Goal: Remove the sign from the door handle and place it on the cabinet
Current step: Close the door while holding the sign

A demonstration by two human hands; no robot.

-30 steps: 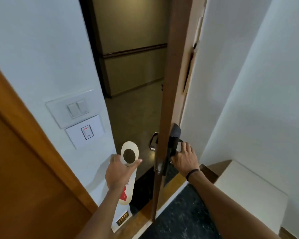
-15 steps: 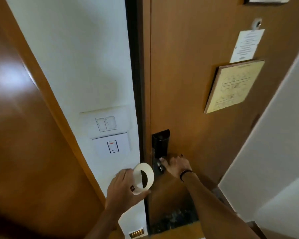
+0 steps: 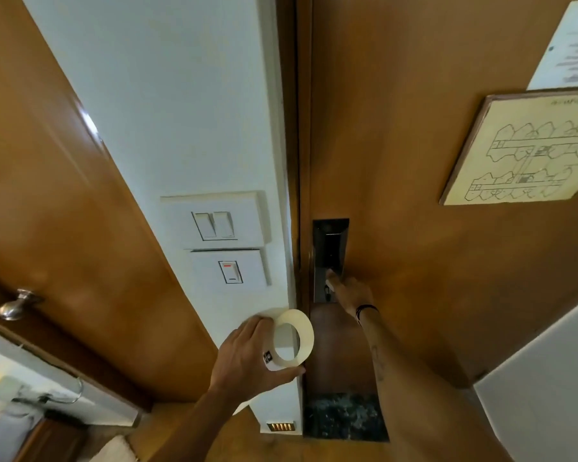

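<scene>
The white door-hanger sign point(image 3: 306, 335) with its round hole is gripped in my left hand point(image 3: 251, 358), low in the middle, in front of the white wall strip. Only the sign's ringed top shows; the rest is hidden behind my hand. My right hand point(image 3: 349, 291) reaches forward to the black lock plate point(image 3: 329, 248) of the wooden entrance door point(image 3: 414, 161) and covers the door handle. The door stands shut against its frame. No cabinet is in view.
Two white switch plates point(image 3: 214, 221) sit on the wall left of the door. A second wooden door with a metal knob point(image 3: 15, 306) stands at the left. A framed floor plan point(image 3: 528, 148) and a paper notice point(image 3: 568, 48) hang on the entrance door. A white wall point(image 3: 548, 378) closes the right.
The entrance door has swung from open on the corridor to fully shut, my right hand staying at its handle. My left hand has kept the sign and my view has moved closer.
</scene>
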